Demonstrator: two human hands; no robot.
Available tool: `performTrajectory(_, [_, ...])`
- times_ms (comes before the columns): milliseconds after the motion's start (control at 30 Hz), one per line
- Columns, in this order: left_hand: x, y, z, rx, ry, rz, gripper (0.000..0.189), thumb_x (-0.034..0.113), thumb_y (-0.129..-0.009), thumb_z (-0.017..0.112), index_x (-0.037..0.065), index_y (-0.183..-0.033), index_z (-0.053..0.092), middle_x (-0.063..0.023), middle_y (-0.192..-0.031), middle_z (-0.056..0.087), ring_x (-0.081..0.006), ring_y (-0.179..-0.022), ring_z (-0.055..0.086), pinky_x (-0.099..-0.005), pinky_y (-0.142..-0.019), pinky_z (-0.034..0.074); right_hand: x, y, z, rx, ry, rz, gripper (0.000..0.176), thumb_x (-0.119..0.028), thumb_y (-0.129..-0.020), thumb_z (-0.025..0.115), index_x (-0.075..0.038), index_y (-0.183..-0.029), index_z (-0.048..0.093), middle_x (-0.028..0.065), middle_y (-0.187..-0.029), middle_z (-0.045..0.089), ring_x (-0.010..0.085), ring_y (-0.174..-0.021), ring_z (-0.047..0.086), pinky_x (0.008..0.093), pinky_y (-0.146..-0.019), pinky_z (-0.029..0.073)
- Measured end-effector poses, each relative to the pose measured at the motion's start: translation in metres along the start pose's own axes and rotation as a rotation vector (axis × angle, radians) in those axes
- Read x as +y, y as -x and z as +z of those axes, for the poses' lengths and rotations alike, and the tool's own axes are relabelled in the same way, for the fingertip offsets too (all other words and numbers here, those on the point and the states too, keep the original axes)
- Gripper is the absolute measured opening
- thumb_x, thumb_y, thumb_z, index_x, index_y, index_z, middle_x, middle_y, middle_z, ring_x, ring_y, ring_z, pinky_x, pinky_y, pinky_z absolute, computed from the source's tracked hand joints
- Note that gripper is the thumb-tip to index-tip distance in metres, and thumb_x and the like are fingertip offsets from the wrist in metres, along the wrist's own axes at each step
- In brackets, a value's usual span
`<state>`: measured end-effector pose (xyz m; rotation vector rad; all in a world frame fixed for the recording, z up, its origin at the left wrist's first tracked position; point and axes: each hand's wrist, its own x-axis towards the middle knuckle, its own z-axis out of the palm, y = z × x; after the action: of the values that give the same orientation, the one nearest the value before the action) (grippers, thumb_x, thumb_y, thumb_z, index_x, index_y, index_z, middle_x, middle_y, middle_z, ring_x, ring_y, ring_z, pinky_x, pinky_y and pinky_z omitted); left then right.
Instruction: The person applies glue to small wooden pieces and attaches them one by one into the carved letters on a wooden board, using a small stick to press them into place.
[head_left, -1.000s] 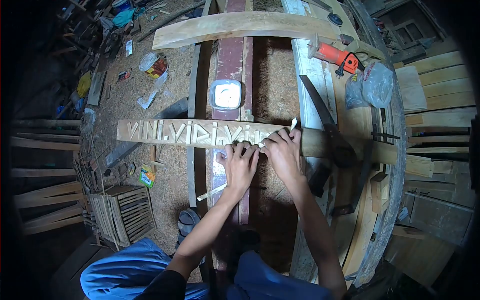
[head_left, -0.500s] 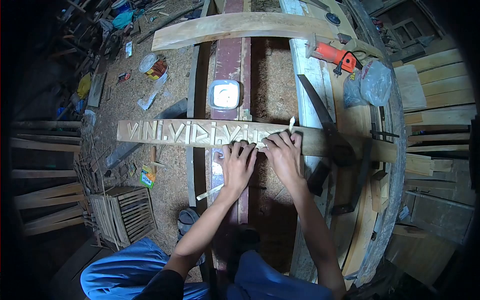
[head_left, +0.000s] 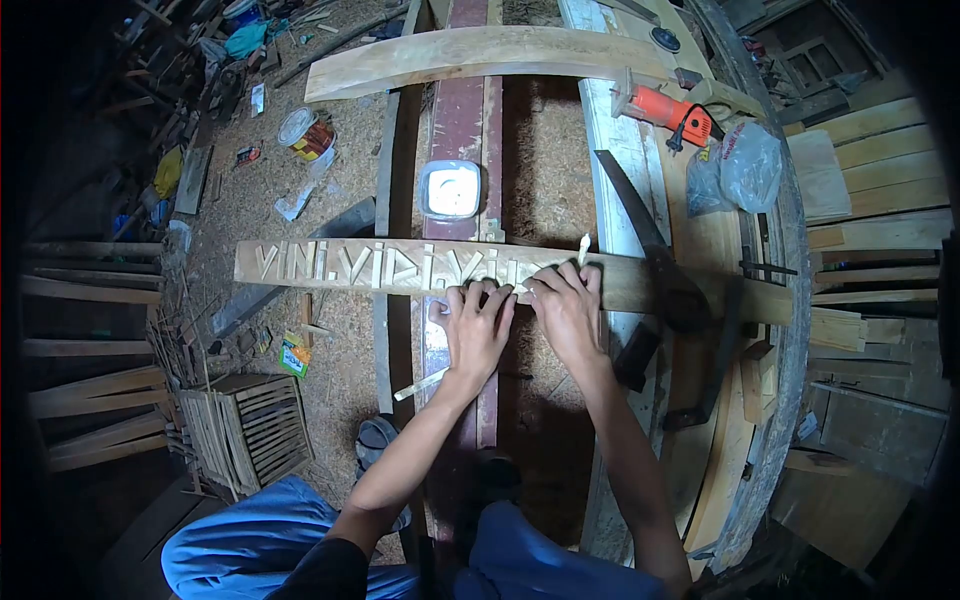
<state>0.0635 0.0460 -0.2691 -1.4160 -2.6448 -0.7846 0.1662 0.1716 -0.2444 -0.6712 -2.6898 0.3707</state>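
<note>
The left hand (head_left: 478, 326) lies open, flat on the plank (head_left: 300, 266), apparently pinning its letter strips (head_left: 385, 266) while the right hand (head_left: 567, 306) pinches a stick (head_left: 584, 244).

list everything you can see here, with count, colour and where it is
plank: 1, tan with pale letters, across the middle
sliver: 1, pale, sticking up from the right fingers
tub: 1, white, just behind the plank
board: 1, pale, curved, at the top
power tool: 1, orange, top right
saw: 1, dark blade, right of the hands, crossing the plank
bag: 1, clear, far right
can: 1, silver and red, floor, top left
crate: 1, wooden slats, floor, lower left
stick: 1, pale, by the left wrist
left hand: 1, flat on the plank
right hand: 1, on the plank, seems to pinch the sliver
</note>
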Motion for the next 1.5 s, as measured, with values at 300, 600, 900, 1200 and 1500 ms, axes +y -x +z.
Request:
performTrajectory(300, [0.002, -0.004, -0.005, -0.039, -0.007, 0.001, 0.023, 0.026, -0.091, 0.071, 0.023, -0.113, 0.074, -0.0052, -0.113, 0.059, -0.031, -0.105, 0.047, -0.0507, -0.09, 0.028, -0.001, -0.001, 0.0, -0.022, 0.04, 0.01, 0.017, -0.016, -0.08, 0.076, -0.01, -0.096, 0.078, -0.0011, -0.098, 0.071, 0.0198, -0.095, 0.058, 0.0411, -0.088, 0.038])
performTrajectory(600, [-0.001, -0.005, -0.004, -0.095, 0.008, -0.014, 0.023, 0.028, -0.092, 0.07, 0.024, -0.113, 0.077, -0.0057, -0.112, 0.056, -0.0284, -0.108, 0.046, -0.0505, -0.094, 0.027, -0.005, -0.006, -0.004, -0.046, 0.034, 0.039, 0.011, -0.012, -0.079, 0.072, -0.009, -0.089, 0.077, 0.0008, -0.093, 0.07, 0.0209, -0.098, 0.058, 0.0423, -0.088, 0.038])
performTrajectory(900, [-0.001, -0.006, -0.006, -0.09, 0.0, 0.0, 0.023, 0.028, -0.091, 0.071, 0.024, -0.113, 0.077, -0.005, -0.112, 0.055, -0.0283, -0.107, 0.045, -0.0508, -0.094, 0.028, -0.008, -0.013, -0.002, -0.102, 0.093, 0.087, 0.007, -0.012, -0.076, 0.076, -0.01, -0.082, 0.075, 0.0016, -0.088, 0.07, 0.0225, -0.092, 0.057, 0.0431, -0.085, 0.036])
performTrajectory(1200, [-0.002, -0.007, -0.005, -0.071, 0.0, 0.006, 0.024, 0.027, -0.089, 0.072, 0.024, -0.112, 0.076, -0.0044, -0.11, 0.056, -0.0286, -0.106, 0.045, -0.0513, -0.093, 0.027, -0.005, -0.015, 0.005, -0.071, 0.066, 0.081, 0.006, -0.01, -0.071, 0.076, -0.012, -0.076, 0.073, 0.002, -0.083, 0.069, 0.0228, -0.089, 0.058, 0.0426, -0.082, 0.033])
performTrajectory(1500, [-0.002, -0.009, -0.004, -0.034, 0.012, 0.005, 0.021, 0.027, -0.088, 0.073, 0.024, -0.109, 0.077, -0.0041, -0.109, 0.056, -0.0294, -0.105, 0.045, -0.0505, -0.091, 0.027, -0.008, -0.014, 0.002, -0.067, 0.078, 0.083, 0.003, -0.009, -0.074, 0.072, -0.011, -0.074, 0.073, 0.0026, -0.083, 0.069, 0.0228, -0.091, 0.06, 0.0434, -0.084, 0.035])
